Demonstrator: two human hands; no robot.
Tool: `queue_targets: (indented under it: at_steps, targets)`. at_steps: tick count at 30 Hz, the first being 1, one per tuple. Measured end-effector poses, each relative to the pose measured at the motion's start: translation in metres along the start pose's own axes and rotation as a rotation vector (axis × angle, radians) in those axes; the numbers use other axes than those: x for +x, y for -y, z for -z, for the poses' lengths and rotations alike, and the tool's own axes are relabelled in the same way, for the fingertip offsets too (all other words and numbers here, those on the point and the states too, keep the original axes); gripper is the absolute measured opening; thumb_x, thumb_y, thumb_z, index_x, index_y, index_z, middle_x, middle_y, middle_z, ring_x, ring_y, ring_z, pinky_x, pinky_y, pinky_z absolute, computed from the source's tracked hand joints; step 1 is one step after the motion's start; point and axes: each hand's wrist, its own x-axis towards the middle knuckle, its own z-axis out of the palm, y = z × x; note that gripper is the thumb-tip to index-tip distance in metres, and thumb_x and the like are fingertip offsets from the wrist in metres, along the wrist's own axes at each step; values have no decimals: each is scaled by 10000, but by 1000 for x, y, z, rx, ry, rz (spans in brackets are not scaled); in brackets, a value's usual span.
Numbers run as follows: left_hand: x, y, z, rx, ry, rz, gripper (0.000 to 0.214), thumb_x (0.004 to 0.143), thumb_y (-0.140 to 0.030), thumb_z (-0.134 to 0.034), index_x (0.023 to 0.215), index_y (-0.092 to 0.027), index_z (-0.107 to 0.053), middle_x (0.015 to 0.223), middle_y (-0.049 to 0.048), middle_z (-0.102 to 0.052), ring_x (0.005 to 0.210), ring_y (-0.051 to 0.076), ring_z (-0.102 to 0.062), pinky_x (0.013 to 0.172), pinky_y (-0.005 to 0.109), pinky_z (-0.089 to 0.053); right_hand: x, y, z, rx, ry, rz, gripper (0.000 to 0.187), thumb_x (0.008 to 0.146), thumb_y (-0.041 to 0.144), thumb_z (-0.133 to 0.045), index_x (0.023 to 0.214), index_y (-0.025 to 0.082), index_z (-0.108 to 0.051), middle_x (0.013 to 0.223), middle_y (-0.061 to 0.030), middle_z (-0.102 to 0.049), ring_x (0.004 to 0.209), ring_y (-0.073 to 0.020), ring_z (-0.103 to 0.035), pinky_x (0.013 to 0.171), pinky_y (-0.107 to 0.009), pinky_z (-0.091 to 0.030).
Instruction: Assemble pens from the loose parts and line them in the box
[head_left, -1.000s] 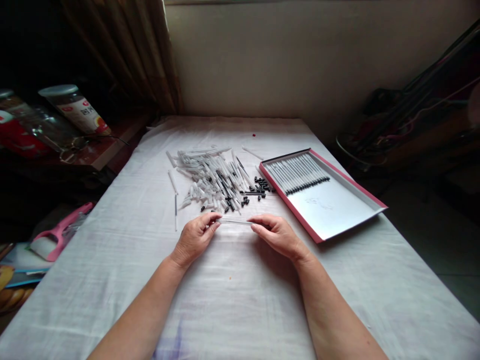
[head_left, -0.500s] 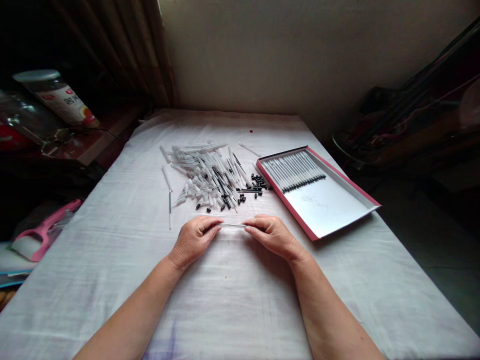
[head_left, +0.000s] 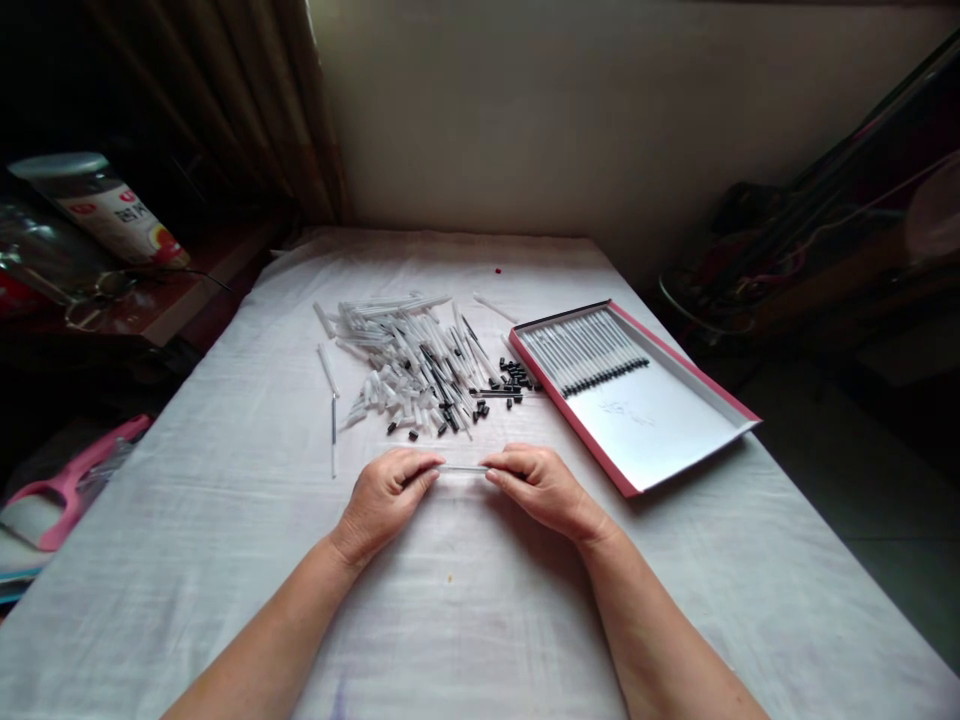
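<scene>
1. A clear pen tube (head_left: 461,468) lies level between both hands, just above the white cloth (head_left: 465,620).
2. The left hand (head_left: 384,497) pinches its 9 o'clock end, and the right hand (head_left: 544,487) pinches its 3 o'clock end.
3. A pile of pen parts (head_left: 409,360) sits near at 12 o'clock.
4. A pink-rimmed tray (head_left: 660,430) lies at 2 o'clock, reaching the table's right edge.
5. Bare cloth spreads toward 6 and 9 o'clock.

Plain wall (head_left: 525,110); brown curtain (head_left: 247,100); white-clothed table (head_left: 225,480).

The jar label (head_left: 114,214) is too blurred to read.
</scene>
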Motion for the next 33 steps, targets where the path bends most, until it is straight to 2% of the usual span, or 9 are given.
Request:
queue_targets:
  at_steps: [7, 15, 20, 22, 24, 28, 30, 33]
  targets:
    - [1, 3, 1, -25, -4, -24, 152, 856, -241, -616, 927, -218, -748, 878, 45, -762, 810, 171, -707, 768, 262, -555, 1, 2, -2, 15, -16, 3, 199, 883, 227, -587, 958, 180, -766, 767, -48, -702, 713, -145, -651, 692, -243, -484]
    - [7, 4, -2, -19, -12, 65, 189, 854, -275, -576, 950, -210, -726, 918, 52, -755, 865, 191, -701, 823, 301, -550, 4, 6, -5, -19, -59, -34, 206, 872, 247, -577, 953, 190, -757, 838, -57, -744, 759, -167, -675, 742, -274, -502]
    - [8, 2, -3, -99, -77, 184, 327, 855, -332, -555, 1133, -193, -655, 966, 63, -730, 838, 176, -691, 773, 282, -553, 1, 15, -3, -52, -108, -24, 230, 855, 219, -535, 957, 193, -739, 918, -69, -757, 846, -193, -694, 795, -298, -519]
    - [8, 3, -3, -156, -103, 231, 405, 864, -361, -537, 1219, -175, -596, 961, 71, -719, 828, 171, -687, 745, 277, -554, 0, 21, 7, -63, -188, -23, 229, 853, 248, -536, 961, 193, -730, 920, -71, -755, 841, -197, -694, 789, -303, -522]
    - [8, 5, -2, -194, -109, 249, 419, 871, -371, -521, 1234, -168, -577, 953, 74, -716, 844, 171, -685, 752, 278, -551, 1, 22, 26, -42, -339, -59, 243, 849, 315, -555, 974, 187, -719, 930, -76, -751, 837, -201, -691, 789, -307, -522]
    - [9, 5, -3, -151, -73, 223, 352, 859, -351, -537, 1155, -185, -634, 924, 58, -726, 834, 168, -684, 791, 285, -543, 20, 4, 77, -47, -677, -277, 347, 811, 440, -565, 947, 155, -709, 874, -91, -747, 789, -218, -680, 759, -325, -516]
    - [9, 4, -3, -134, -68, 208, 326, 860, -351, -536, 1114, -188, -660, 918, 56, -732, 825, 169, -687, 792, 284, -546, 36, -10, 98, -161, -711, -420, 356, 797, 432, -558, 928, 142, -719, 846, -100, -743, 770, -229, -671, 730, -330, -503]
    - [9, 5, -3, -116, -73, 188, 302, 861, -346, -539, 1074, -188, -684, 968, 65, -740, 856, 179, -694, 826, 299, -547, 60, -24, 109, -365, -627, -635, 319, 804, 369, -539, 929, 159, -743, 868, -100, -747, 812, -236, -667, 734, -319, -476]
